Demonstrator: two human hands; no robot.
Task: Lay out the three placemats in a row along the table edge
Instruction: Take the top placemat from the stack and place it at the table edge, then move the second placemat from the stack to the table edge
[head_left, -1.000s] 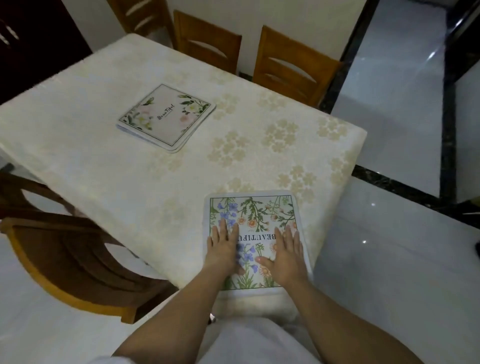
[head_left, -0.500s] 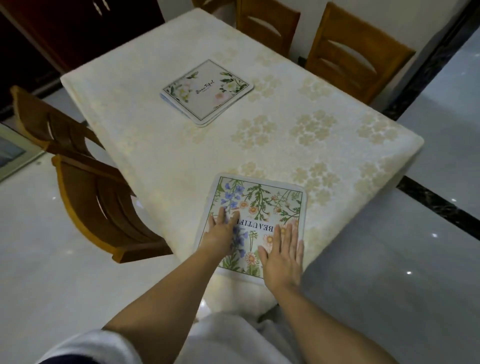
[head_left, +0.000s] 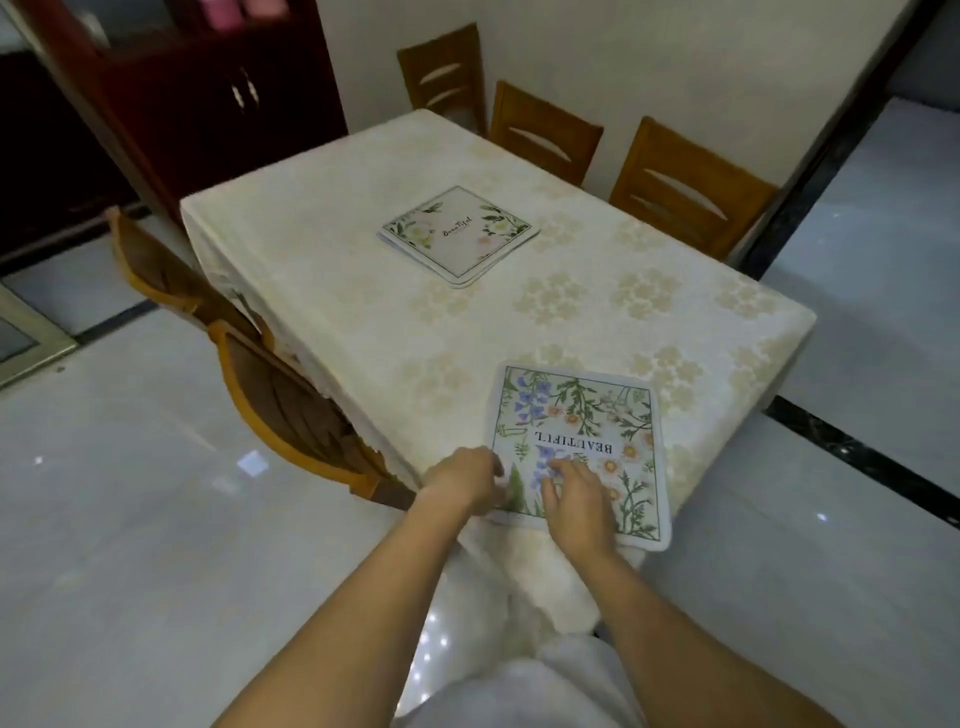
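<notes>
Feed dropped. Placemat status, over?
Left hand curled at near placemat edge, grip unclear; right hand on it. Other placemats stacked mid-table. Nothing in the way.

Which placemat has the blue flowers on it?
The near placemat at the table edge, printed BEAUTIFUL. The far placemat, mid-table, shows only pale pink and white flowers.

Dim, soft indoor light, wide-angle view.
Small glints dot the glossy pale tiled floor (head_left: 156, 519); frame edges bend, and the picture is slightly soft.
</notes>
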